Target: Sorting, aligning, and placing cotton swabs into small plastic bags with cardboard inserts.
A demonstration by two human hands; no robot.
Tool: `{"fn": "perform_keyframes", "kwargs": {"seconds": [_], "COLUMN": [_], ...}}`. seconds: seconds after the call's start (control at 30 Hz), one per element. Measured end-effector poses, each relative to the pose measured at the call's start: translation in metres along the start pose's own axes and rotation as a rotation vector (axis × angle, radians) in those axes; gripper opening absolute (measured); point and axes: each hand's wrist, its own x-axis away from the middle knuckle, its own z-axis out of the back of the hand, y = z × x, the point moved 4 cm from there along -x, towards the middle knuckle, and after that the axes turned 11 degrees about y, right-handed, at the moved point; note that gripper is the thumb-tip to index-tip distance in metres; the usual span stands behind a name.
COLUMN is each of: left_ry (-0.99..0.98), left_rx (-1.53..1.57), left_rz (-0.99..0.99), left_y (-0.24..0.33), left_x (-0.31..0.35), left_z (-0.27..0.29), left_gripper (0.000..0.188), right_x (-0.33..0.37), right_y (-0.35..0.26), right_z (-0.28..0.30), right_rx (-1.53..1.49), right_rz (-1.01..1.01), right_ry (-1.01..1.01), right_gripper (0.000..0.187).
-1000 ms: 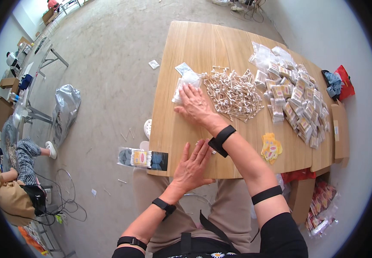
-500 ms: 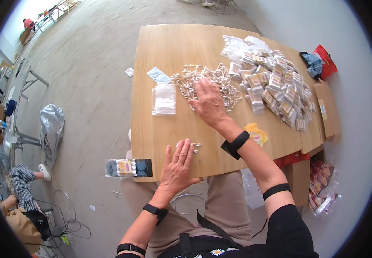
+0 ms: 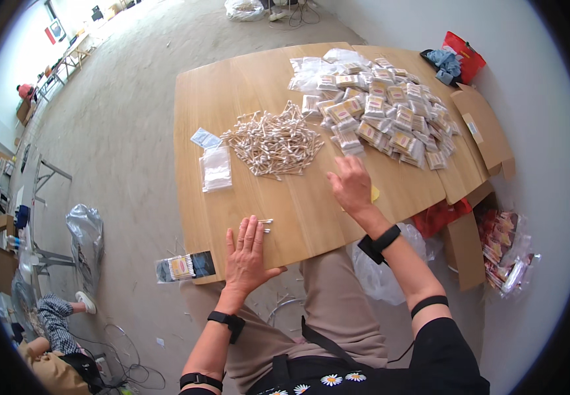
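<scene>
My left hand (image 3: 246,255) lies flat at the table's near edge, fingers stretched out. A few loose cotton swabs (image 3: 266,222) stick out beside its fingertips. My right hand (image 3: 352,187) is over the yellow paper cards (image 3: 375,193), hiding most of them. Its fingers are curled, and whatever they hold is hidden. Beyond my hands lies a heap of loose cotton swabs (image 3: 275,141). At the near left corner, a clear bag of swabs with a yellow label (image 3: 181,266) rests against a dark pad (image 3: 202,264).
Filled swab packets (image 3: 397,118) are piled at the far right of the wooden table (image 3: 232,85). Clear empty bags (image 3: 216,172) and a blue-white sachet (image 3: 205,138) lie left of the heap. A cardboard box (image 3: 464,253) stands beside the table. Another person's legs (image 3: 57,322) show at lower left.
My right hand has left the swab heap and come right and nearer, over the yellow cards. My left hand stays flat by the loose swabs. The whole view has shifted.
</scene>
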Motion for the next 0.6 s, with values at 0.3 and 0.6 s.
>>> {"fn": "perform_keyframes", "kwargs": {"seconds": [0.3,0.6], "left_ry": [0.012,-0.119], "left_rx": [-0.039,0.017], "left_rz": [-0.016,0.020], "left_y": [0.005,0.001], "left_x": [0.003,-0.007], "left_z": [0.000,0.019], "left_gripper": [0.128,0.127], "right_x": [0.069,0.074], "right_y": [0.116,0.158], "right_z": [0.067,0.064], "right_rx": [0.285,0.362], "right_rz": [-0.261,-0.256], "right_ry": [0.006,0.030], "right_gripper": [0.019,0.022]}}
